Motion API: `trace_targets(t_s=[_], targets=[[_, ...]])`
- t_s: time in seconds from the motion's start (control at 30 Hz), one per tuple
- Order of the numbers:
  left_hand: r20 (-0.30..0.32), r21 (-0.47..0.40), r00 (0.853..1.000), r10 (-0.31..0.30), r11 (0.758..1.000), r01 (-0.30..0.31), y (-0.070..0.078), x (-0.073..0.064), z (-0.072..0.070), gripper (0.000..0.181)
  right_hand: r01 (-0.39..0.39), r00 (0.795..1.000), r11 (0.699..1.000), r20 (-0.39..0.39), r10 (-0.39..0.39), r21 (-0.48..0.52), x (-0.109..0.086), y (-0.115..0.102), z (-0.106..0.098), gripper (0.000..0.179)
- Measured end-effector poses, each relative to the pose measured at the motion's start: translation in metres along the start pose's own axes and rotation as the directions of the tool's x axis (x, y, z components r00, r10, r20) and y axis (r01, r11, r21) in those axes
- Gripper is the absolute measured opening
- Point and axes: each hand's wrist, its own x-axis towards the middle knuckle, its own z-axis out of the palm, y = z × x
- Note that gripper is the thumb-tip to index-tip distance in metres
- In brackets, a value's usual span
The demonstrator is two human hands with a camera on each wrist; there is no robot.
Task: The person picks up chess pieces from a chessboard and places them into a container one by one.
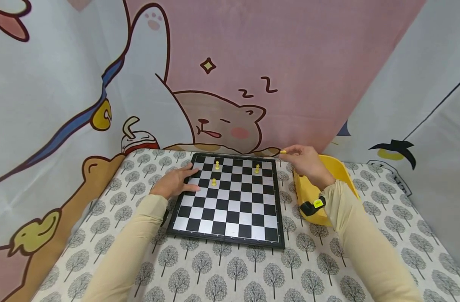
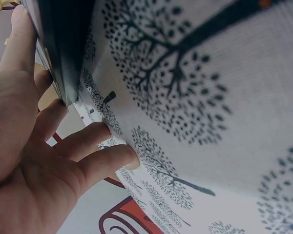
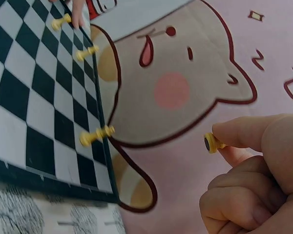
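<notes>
Three small yellow plastic chess pieces (image 1: pixel 214 182) stand on the far half of a square black-and-white checkered board (image 1: pixel 233 205), two left of centre, one toward the right. Left hand (image 1: pixel 173 182): fingers spread at the board's left edge, thumb over it. Right hand (image 1: pixel 305 161): thumb and index pinching a yellow, dark-based piece (image 3: pixel 212 143), off the board's far-right corner, near a yellow bin (image 1: pixel 343 172).

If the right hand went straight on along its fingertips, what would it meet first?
Probably the nearest yellow chess piece on the chessboard, though depth is unclear and the right hand might pass above or beyond it.
</notes>
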Motion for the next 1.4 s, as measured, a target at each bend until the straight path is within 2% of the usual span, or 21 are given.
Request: trace_targets(t_s=[0.17, 0.37, 0.77, 1.1, 1.4], targets=[[0.003, 0.003, 1.000, 0.005, 1.000, -0.005, 0.001, 0.000, 0.000, 0.083, 0.014, 1.000, 1.000, -0.025, -0.014, -0.023, -0.001, 0.009, -0.016, 0.045], [0.006, 0.011, 1.000, 0.001, 1.000, -0.001, 0.001, 0.001, 0.000, 0.084, -0.027, 0.999, 1.000, -0.034, 0.027, -0.014, 0.002, 0.024, -0.030, 0.044], [0.009, 0.016, 1.000, -0.005, 1.000, 0.005, 0.001, 0.000, -0.001, 0.083, -0.090, 0.995, 0.996, 0.029, 0.091, -0.019, 0.015, 0.066, -0.056, 0.048], [-0.004, 0.013, 1.000, -0.002, 1.000, 0.002, 0.001, 0.001, 0.000, 0.083, -0.162, 0.987, 0.987, 0.020, 0.162, -0.021, 0.011, 0.071, -0.059, 0.046], [0.004, 0.021, 1.000, -0.007, 1.000, 0.007, 0.000, 0.002, 0.001, 0.083, -0.186, 0.982, 0.982, 0.024, 0.186, 0.006, 0.009, 0.072, -0.058, 0.054]])
